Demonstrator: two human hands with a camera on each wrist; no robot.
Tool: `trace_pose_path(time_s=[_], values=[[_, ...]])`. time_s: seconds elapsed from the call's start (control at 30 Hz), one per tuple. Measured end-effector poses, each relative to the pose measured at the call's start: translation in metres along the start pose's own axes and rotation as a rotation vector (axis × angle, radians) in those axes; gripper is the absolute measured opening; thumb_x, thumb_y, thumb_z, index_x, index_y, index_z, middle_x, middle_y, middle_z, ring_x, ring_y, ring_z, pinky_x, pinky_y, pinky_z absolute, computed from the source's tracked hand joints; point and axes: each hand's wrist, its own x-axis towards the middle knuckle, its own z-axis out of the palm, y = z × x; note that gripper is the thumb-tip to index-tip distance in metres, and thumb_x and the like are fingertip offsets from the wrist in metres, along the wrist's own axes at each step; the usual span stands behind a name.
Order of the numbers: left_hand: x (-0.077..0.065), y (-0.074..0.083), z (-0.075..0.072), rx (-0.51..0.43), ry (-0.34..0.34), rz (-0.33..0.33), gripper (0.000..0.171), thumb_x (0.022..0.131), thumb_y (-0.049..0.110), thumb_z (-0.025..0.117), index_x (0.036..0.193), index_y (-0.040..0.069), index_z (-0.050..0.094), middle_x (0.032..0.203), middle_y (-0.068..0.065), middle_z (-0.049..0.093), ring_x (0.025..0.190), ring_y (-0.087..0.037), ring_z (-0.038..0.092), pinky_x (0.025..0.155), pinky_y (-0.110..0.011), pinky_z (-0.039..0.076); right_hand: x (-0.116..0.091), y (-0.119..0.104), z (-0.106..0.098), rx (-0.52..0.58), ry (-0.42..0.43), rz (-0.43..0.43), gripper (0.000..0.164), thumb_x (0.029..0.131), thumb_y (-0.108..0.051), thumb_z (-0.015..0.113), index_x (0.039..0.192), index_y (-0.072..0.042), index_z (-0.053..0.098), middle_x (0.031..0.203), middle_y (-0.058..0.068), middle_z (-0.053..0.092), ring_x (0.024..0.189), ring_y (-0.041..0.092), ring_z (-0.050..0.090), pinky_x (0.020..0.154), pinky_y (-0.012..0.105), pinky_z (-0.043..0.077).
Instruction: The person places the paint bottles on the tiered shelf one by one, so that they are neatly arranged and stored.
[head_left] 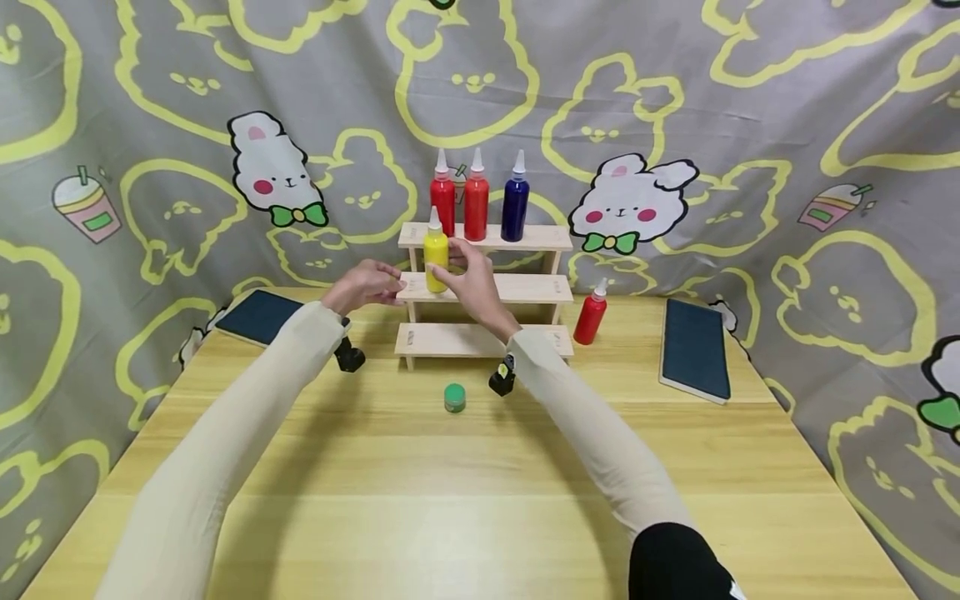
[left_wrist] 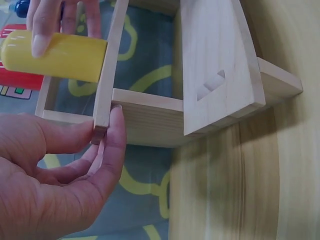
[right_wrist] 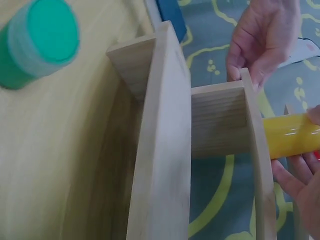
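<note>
My right hand holds a yellow squeeze bottle with a white pointed nozzle, thumb and fingers on either side. The bottle is upright, its base at the middle tier of a wooden three-step rack. With thumb and fingers, my left hand pinches the left end of that same tier. In the right wrist view, the yellow bottle meets the tier's surface. Above it on the top tier stand two red bottles and a dark blue bottle, also with white nozzles.
A red bottle stands on the table right of the rack. In front of the rack is a small green-lidded jar. Dark blue notebooks lie on either side, a left notebook and a right notebook. A patterned curtain hangs behind.
</note>
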Motion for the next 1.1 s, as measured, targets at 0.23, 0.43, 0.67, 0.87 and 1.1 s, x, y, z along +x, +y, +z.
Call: trace_pose_path(time_s=[0.23, 0.43, 0.67, 0.87, 1.1], values=[[0.0, -0.002, 0.0, -0.004, 0.013, 0.007, 0.052, 0.104, -0.002, 0.056, 0.151, -0.012, 0.038, 0.124, -0.015, 0.051, 0.087, -0.015, 0.058, 0.096, -0.029, 0.062, -0.001, 0.001, -0.009, -0.024, -0.062, 0.068, 0.044, 0.094, -0.019, 0.081, 0.131, 0.001, 0.067, 0.12, 0.018, 0.072, 0.109, 0.03, 0.07, 0.099, 0.037, 0.061], [-0.002, -0.004, 0.001, -0.012, 0.011, 0.027, 0.051, 0.104, -0.003, 0.055, 0.151, -0.013, 0.038, 0.12, -0.014, 0.052, 0.086, -0.015, 0.058, 0.096, -0.028, 0.062, -0.012, 0.005, -0.021, -0.036, -0.086, 0.105, 0.049, 0.093, -0.017, 0.083, 0.132, 0.006, 0.064, 0.123, 0.023, 0.07, 0.109, 0.033, 0.071, 0.095, 0.032, 0.063], [-0.006, -0.008, 0.002, -0.041, 0.006, 0.064, 0.05, 0.103, -0.003, 0.055, 0.149, -0.015, 0.036, 0.119, -0.014, 0.05, 0.084, -0.014, 0.057, 0.105, -0.036, 0.059, -0.026, 0.006, -0.059, 0.037, -0.02, 0.052, 0.039, 0.095, -0.012, 0.08, 0.129, 0.002, 0.067, 0.121, 0.027, 0.07, 0.105, 0.03, 0.072, 0.083, 0.031, 0.067], [-0.007, -0.013, 0.007, -0.022, 0.037, 0.053, 0.05, 0.104, 0.0, 0.056, 0.15, -0.012, 0.039, 0.128, -0.018, 0.05, 0.093, -0.02, 0.058, 0.115, -0.046, 0.051, -0.045, 0.012, -0.095, 0.02, 0.045, 0.017, 0.03, 0.1, -0.011, 0.074, 0.126, 0.003, 0.071, 0.113, 0.023, 0.073, 0.099, 0.039, 0.073, 0.08, 0.035, 0.068], [-0.005, -0.011, 0.006, -0.006, 0.045, 0.097, 0.047, 0.105, -0.001, 0.055, 0.148, -0.012, 0.041, 0.122, -0.018, 0.052, 0.084, -0.017, 0.063, 0.095, -0.031, 0.063, -0.056, 0.012, -0.138, -0.093, 0.183, -0.141, 0.021, 0.103, 0.002, 0.063, 0.12, 0.014, 0.069, 0.105, 0.034, 0.072, 0.086, 0.054, 0.07, 0.074, 0.05, 0.066]])
